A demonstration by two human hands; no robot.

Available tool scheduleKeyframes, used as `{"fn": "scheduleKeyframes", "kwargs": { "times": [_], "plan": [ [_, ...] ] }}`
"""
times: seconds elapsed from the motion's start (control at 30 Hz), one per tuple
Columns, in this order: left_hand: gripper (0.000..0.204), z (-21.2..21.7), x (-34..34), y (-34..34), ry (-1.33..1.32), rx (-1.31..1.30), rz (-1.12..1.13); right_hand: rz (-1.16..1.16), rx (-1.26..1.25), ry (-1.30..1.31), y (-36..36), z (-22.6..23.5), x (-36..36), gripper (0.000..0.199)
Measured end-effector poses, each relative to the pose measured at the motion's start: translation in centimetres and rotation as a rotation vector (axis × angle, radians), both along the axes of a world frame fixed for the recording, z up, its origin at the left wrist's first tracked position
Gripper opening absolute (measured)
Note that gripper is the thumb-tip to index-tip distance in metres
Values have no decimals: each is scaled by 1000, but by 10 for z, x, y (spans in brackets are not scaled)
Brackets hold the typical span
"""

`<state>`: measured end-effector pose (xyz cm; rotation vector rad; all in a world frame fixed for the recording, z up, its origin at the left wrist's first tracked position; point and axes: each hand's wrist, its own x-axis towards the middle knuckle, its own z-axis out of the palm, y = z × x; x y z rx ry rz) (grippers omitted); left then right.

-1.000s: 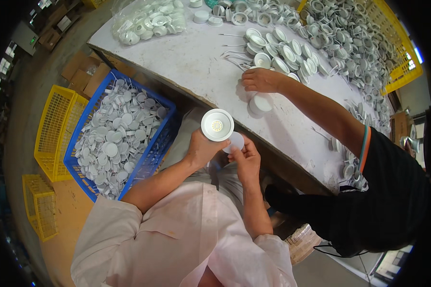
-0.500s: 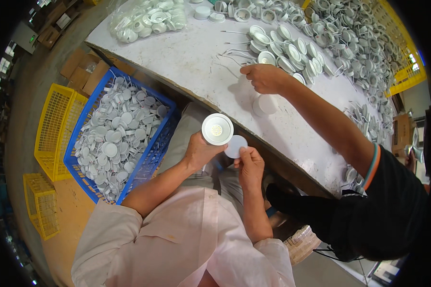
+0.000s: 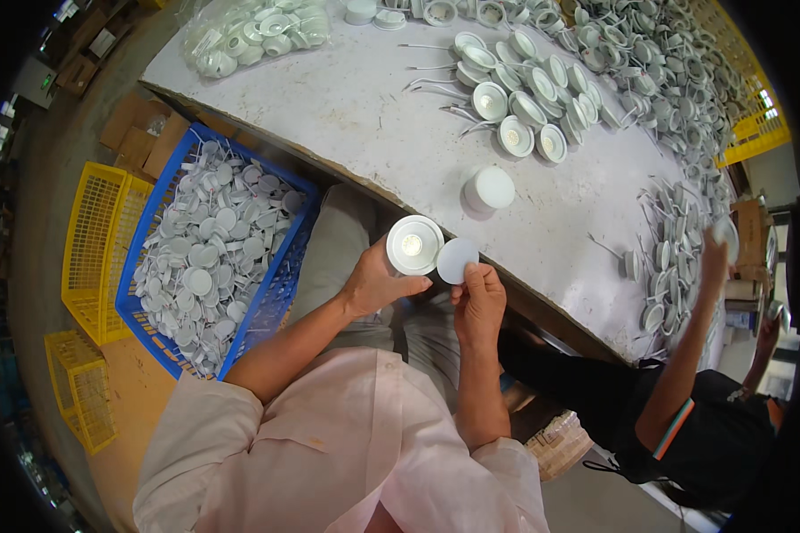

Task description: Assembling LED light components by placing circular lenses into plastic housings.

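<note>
My left hand (image 3: pixel 375 282) holds a round white lamp housing (image 3: pixel 414 244) with its open face up, a small yellow spot at its middle. My right hand (image 3: pixel 480 298) pinches a flat white round disc (image 3: pixel 457 259) right beside the housing, their rims almost touching. Both are held over my lap, just in front of the grey table's edge (image 3: pixel 347 124). One white round housing (image 3: pixel 489 188) lies face down on the table just beyond my hands.
A blue crate (image 3: pixel 276 293) full of white discs stands at my left, yellow crates (image 3: pixel 98 240) beyond it. Rows of white housings with wires (image 3: pixel 529 98) cover the far table, with a bag of parts (image 3: pixel 253 31). A co-worker in black (image 3: pixel 693 426) reaches toward the right.
The co-worker's hand has left the housing on the table near me and swung to the far right. My hands have brought the disc beside the housing's rim.
</note>
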<state>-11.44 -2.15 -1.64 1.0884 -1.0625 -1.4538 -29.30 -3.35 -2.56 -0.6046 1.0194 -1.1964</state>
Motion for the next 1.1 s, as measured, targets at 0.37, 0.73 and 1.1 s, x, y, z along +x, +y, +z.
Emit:
{"fn": "scheduleKeyframes", "kwargs": {
  "times": [0.37,0.73,1.1],
  "plan": [
    [57,0,-9,-2,-124,64,24,16,55,118,-1,-6,20,11],
    [49,4,-16,-4,-122,180,30,32,76,163,-6,5,28,15],
    [43,5,-15,2,-189,169,42,58,94,76,-2,3,29,16]
  ]
}}
